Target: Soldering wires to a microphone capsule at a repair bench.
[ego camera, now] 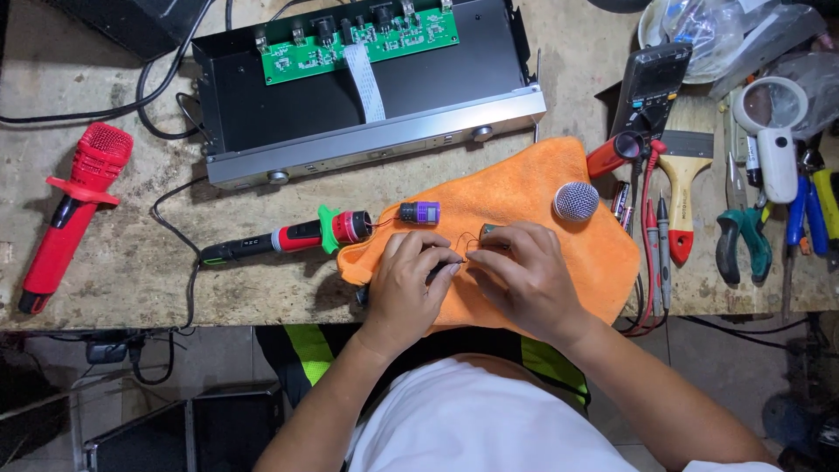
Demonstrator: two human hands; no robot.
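Two hands meet over the orange cloth (524, 201) on the bench (131, 262): left hand (411, 280) and right hand (520, 275) pinch thin wires (466, 249) between narrowed fingertips. The microphone body (288, 236) lies opened, its capsule (419, 212) and grille (575, 201) apart, so reassembly looks unfinished.

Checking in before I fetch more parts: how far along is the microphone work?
Done: the microphone body is opened, its mesh head and purple capsule off on the orange cloth. In hand: both hands, left hand and right hand, pinch thin wires. Left: everything remains unassembled.
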